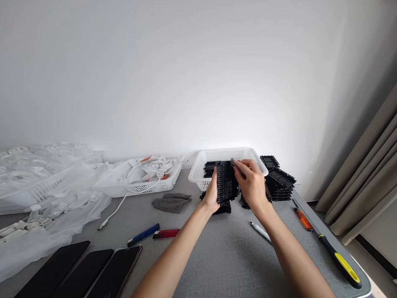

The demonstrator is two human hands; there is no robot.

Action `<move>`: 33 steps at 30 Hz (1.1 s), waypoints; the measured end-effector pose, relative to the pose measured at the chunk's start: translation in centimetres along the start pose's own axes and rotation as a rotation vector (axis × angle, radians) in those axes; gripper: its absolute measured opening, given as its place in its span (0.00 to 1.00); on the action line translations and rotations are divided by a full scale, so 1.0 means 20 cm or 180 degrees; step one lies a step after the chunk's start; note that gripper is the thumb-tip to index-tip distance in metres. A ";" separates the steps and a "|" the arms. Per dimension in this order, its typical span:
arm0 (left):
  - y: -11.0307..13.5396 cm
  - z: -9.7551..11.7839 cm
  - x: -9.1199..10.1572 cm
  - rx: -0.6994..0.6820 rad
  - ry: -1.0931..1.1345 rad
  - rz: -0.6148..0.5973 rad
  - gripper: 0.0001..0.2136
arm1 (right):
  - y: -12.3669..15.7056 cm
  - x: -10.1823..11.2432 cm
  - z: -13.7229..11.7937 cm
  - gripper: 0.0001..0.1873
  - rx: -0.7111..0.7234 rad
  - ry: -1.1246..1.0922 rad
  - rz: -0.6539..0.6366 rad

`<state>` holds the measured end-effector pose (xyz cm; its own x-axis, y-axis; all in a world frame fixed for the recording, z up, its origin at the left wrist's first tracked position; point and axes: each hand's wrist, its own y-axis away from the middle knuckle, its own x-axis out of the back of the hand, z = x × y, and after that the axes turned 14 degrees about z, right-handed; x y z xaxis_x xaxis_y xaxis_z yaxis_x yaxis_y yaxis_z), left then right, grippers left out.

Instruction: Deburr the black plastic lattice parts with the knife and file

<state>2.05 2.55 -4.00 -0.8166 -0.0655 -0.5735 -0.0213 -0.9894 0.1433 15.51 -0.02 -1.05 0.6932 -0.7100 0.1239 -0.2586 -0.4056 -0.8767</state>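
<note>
My left hand (pixel 212 193) grips a black plastic tray-like piece (pixel 228 184) with toothed edges by its left side, holding it tilted up above the table. My right hand (pixel 252 184) is closed in a pinch on a small grey cloth (pixel 232 162), which touches the upper right of the piece. Behind both hands stands a white plastic basket (pixel 198 176) with more black pieces (pixel 210 167) in it. Further black pieces (pixel 223 208) lie on the table under my hands, partly hidden. To the right rises a stack of the same black pieces (pixel 281 184).
Grey folded cloths (pixel 172 203), a blue lighter (pixel 143 235), a red lighter (pixel 166 234) and three dark phones (pixel 114 271) lie to the left. A white pen (pixel 260 231), an orange lighter (pixel 303 219) and a yellow-black handled knife (pixel 339 260) lie right. A cable-filled basket (pixel 149 188) stands back left.
</note>
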 end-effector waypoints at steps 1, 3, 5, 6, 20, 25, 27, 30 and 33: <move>0.00 -0.02 0.00 -0.0042 -0.0019 0.0028 0.27 | 0.01 -0.01 0.00 0.16 0.0074 0.0205 -0.0094; 0.00 -0.03 0.01 -0.0148 -0.0026 0.0096 0.26 | 0.02 -0.02 0.01 0.17 0.0189 0.0482 -0.0316; 0.00 -0.03 0.00 -0.0198 -0.0026 0.0124 0.26 | 0.03 -0.03 0.01 0.18 0.0254 0.0635 -0.0487; 0.00 -0.02 0.00 -0.0190 -0.0025 0.0117 0.26 | 0.03 -0.03 0.01 0.18 0.0272 0.0685 -0.0551; 0.02 0.09 -0.04 -0.0235 0.0088 0.0265 0.23 | 0.03 -0.03 -0.09 0.16 0.0470 0.0715 -0.1403; 0.01 0.04 -0.04 -0.0316 0.0229 0.0498 0.26 | 0.05 -0.04 -0.13 0.14 0.0252 0.1046 -0.1495; 0.00 0.05 -0.04 -0.0544 0.0311 0.0286 0.29 | 0.07 -0.05 -0.15 0.14 0.0154 0.1143 -0.1567; 0.00 0.08 -0.04 -0.0778 0.0435 0.0028 0.32 | 0.08 -0.06 -0.16 0.14 0.0127 0.1066 -0.1718; 0.01 0.10 -0.05 -0.0685 0.0462 0.0003 0.31 | 0.04 0.00 -0.14 0.15 0.0083 0.0609 -0.1850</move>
<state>1.63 2.66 -1.80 -0.7249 -0.0689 -0.6854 0.1154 -0.9931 -0.0222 13.33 -1.92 -0.41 0.5821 -0.4685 0.6645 0.1439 -0.7450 -0.6513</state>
